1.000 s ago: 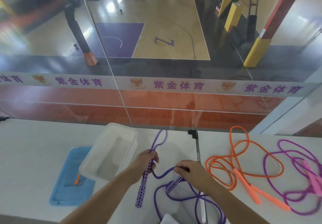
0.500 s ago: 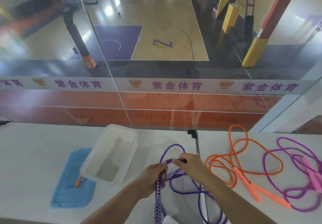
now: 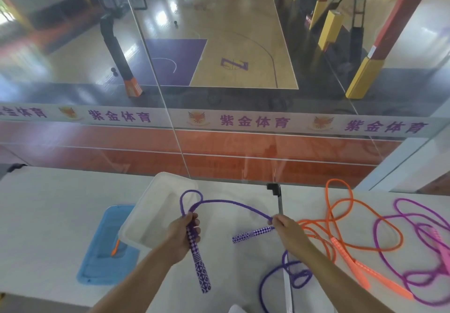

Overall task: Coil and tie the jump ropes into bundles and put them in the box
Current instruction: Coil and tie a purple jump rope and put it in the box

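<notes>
A dark purple jump rope (image 3: 226, 202) arches between my two hands above the white table. My left hand (image 3: 183, 236) grips one patterned purple-and-white handle (image 3: 198, 261) together with a small rope loop that sticks up over the clear plastic box (image 3: 155, 190). My right hand (image 3: 286, 229) pinches the rope beside the second patterned handle (image 3: 253, 234), which points left. The rest of this rope lies in loose loops (image 3: 285, 278) near the front edge. An orange jump rope (image 3: 341, 217) and a violet one with pink handles (image 3: 411, 247) lie uncoiled at the right.
The clear box sits tilted on a blue lid (image 3: 104, 259) at the left. A glass wall (image 3: 219, 117) rises along the table's far edge. A seam with a metal strip (image 3: 280, 203) splits the table top (image 3: 48, 203).
My hands have moved apart, stretching the purple rope into an arch. The left hand has shifted left over the box with a loop. The second handle now hangs free by my right hand.
</notes>
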